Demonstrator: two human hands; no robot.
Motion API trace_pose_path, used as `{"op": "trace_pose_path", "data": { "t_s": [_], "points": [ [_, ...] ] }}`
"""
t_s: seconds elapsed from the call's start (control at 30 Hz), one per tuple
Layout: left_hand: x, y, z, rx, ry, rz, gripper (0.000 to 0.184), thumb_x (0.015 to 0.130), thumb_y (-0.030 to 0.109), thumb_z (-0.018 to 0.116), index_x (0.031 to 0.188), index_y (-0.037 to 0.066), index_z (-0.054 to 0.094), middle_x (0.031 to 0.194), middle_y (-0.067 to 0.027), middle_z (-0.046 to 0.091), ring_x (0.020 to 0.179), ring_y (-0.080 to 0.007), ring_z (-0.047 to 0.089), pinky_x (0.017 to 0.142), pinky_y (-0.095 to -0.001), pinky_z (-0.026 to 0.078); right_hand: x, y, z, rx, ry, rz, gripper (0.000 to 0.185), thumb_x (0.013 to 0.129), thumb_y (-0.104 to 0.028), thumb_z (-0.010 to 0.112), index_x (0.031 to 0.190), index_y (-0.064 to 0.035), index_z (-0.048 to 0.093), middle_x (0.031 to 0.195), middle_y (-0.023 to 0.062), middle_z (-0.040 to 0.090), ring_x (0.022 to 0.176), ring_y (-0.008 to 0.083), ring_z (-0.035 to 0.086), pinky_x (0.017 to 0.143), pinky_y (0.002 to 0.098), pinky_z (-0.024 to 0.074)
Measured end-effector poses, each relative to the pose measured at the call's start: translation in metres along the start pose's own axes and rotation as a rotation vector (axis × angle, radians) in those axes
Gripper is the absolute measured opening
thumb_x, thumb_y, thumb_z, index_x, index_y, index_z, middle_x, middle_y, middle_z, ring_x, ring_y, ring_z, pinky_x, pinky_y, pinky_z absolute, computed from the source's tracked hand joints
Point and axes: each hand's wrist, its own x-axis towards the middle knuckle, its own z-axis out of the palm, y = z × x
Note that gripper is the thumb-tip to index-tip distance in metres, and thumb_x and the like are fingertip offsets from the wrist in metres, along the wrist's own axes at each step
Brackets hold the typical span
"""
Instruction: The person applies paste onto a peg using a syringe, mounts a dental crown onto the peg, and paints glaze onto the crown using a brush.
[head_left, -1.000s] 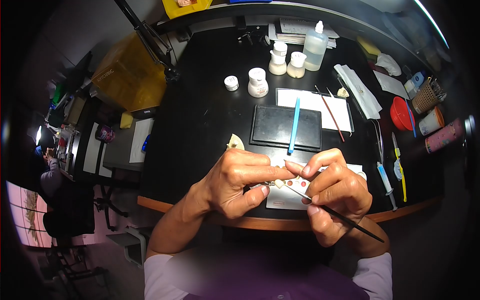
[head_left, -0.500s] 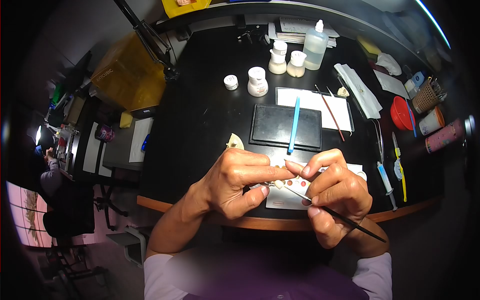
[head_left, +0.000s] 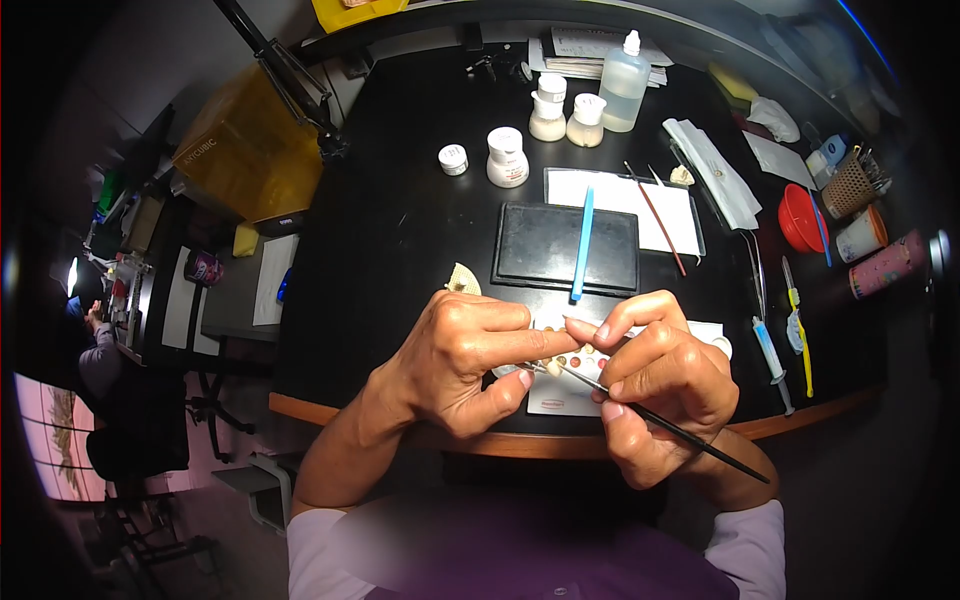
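My left hand (head_left: 462,358) is closed, thumb and fingers pinching a thin metal holder that mostly hides behind them. At its end sits a small cream, tooth-like crown (head_left: 555,368). Between the fingers of my right hand (head_left: 668,385) is a fine brush (head_left: 700,444) with a black handle, its tip close to the crown; whether they touch I cannot tell. Fingertips of both hands meet just above the crown. Beneath them lies a white palette card (head_left: 562,403) with several coloured wells, partly covered by my hands.
Ahead lie a black flat case (head_left: 540,245) and a blue stick (head_left: 583,240) across it. White jars (head_left: 507,160) and a clear bottle (head_left: 624,90) stand farther back. To the right are a syringe (head_left: 770,360), a red bowl (head_left: 799,220) and a pink can (head_left: 885,262). Another person (head_left: 97,345) sits far left.
The view has shifted slightly, so the bench items appear a little farther left and up. My right hand and the brush have moved slightly left; both hands keep their grip.
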Motion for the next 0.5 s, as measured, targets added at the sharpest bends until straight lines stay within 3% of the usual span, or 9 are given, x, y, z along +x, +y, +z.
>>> {"op": "trace_pose_path", "data": {
  "t_s": [0.13,0.23,0.5],
  "points": [
    [-0.0007,0.0001,0.0005,-0.002,-0.001,-0.009,0.049,0.073,0.02,0.064,0.117,0.005,0.081,0.063,-0.0066,0.053,0.049,-0.0231,0.054,0.048,-0.038,0.043,0.0004,-0.0007,0.0003,-0.005,-0.016,-0.007,0.015,0.077,0.005,0.062,0.091,-0.0002,0.062,0.081,0.0102,0.063,0.097,0.0267,0.059,0.1,0.0534,0.0644],
    [-0.0003,0.0004,0.0001,0.003,0.002,-0.007,0.049,0.073,0.019,0.064,0.117,0.005,0.081,0.063,-0.0067,0.053,0.049,-0.023,0.054,0.048,-0.0377,0.043,0.001,-0.0009,0.0036,-0.005,0.053,-0.005,0.021,0.066,0.007,0.07,0.085,-0.0016,0.066,0.078,0.0079,0.067,0.092,0.0318,0.067,0.088,0.0436,0.0593],
    [-0.0003,-0.0005,0.0002,-0.007,0.003,0.007,0.05,0.073,0.019,0.063,0.117,0.004,0.08,0.064,-0.007,0.054,0.05,-0.0234,0.055,0.048,-0.0376,0.044,0.0019,-0.0011,0.0044,0.004,0.049,-0.014,0.021,0.066,0.006,0.07,0.085,-0.0015,0.066,0.078,0.0076,0.067,0.093,0.032,0.067,0.087,0.046,0.0618]
  ]
}}
